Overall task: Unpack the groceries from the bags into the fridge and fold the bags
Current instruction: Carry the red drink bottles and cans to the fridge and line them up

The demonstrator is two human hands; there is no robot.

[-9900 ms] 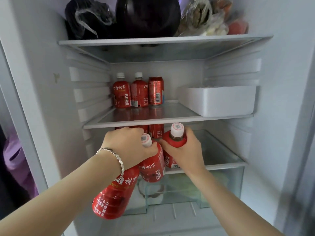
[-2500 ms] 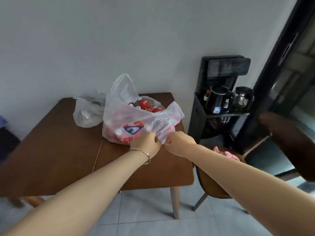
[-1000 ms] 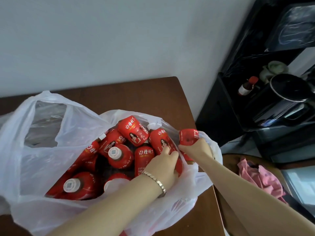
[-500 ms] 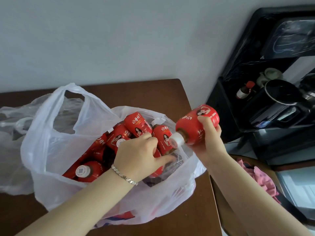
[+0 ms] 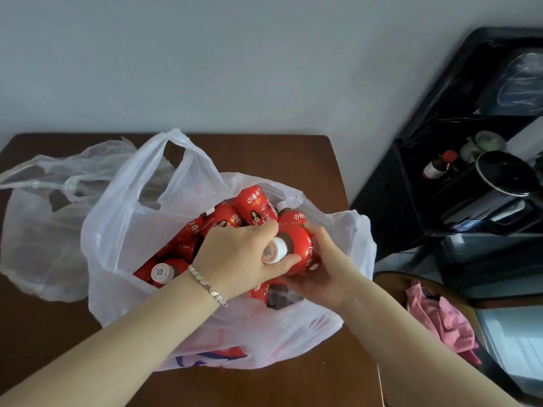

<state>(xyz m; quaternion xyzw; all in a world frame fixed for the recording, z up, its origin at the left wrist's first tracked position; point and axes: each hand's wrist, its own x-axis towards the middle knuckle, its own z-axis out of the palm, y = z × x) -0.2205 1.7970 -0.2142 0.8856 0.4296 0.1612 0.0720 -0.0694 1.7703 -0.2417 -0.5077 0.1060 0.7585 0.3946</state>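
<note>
Bottle [image 5: 299, 248], red sleeve and white cap, is lying tilted just above the open mouth of the bag [image 5: 123, 230], cap pointing toward the camera. Left grip [image 5: 235, 257] is curling round the neck at the cap and right grip [image 5: 321, 279] is cupping the body from below, so both are clamped on this one bottle. Step in hand, as I am reading it: drinks are coming out of the bag for the fridge, which is not showing here. The next move is probably calling for lifting the bottle clear of the loose plastic. The sleeve is looking glossy and smooth, likely slippery. More bottles [image 5: 252, 204] are lying heaped inside the bag. The bag is sitting on the desk [image 5: 264, 154], with a clear bag [image 5: 38, 230] slumping just beside it on the left. A pink cloth [image 5: 440, 315] is lying off to the right.
</note>
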